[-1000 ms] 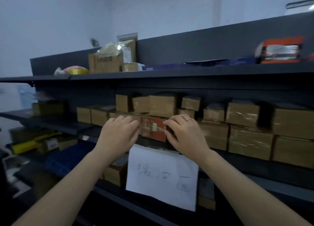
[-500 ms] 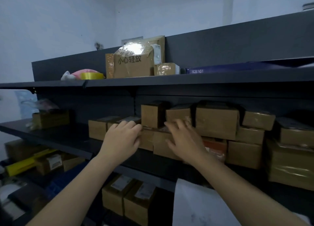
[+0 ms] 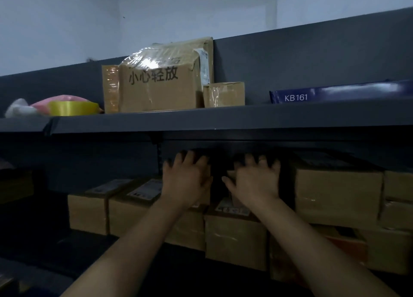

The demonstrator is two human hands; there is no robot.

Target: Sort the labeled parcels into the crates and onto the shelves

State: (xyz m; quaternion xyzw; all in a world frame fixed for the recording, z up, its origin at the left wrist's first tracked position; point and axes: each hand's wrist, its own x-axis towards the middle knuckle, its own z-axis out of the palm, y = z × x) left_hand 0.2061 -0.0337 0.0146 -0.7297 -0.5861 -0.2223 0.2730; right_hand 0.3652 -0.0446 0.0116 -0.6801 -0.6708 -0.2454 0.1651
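left hand (image 3: 186, 180), right hand (image 3: 254, 183) on stacked parcels (image 3: 234, 236)

What left hand (image 3: 186, 181), right hand (image 3: 254, 182) touch lost in shadow; fingers (image 3: 192, 158) blurred; blue KB161 box (image 3: 335, 93) cut by right edge.

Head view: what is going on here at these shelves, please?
A person stands at a dark shelf unit, sorting parcels. The left hand and the right hand both reach into the middle shelf and lie with spread fingers on small parcels atop the lower row of boxes. In this dim light, gripping or pushing cannot be told. Above, a taped carton, a small box and a yellow tape roll stand untouched.
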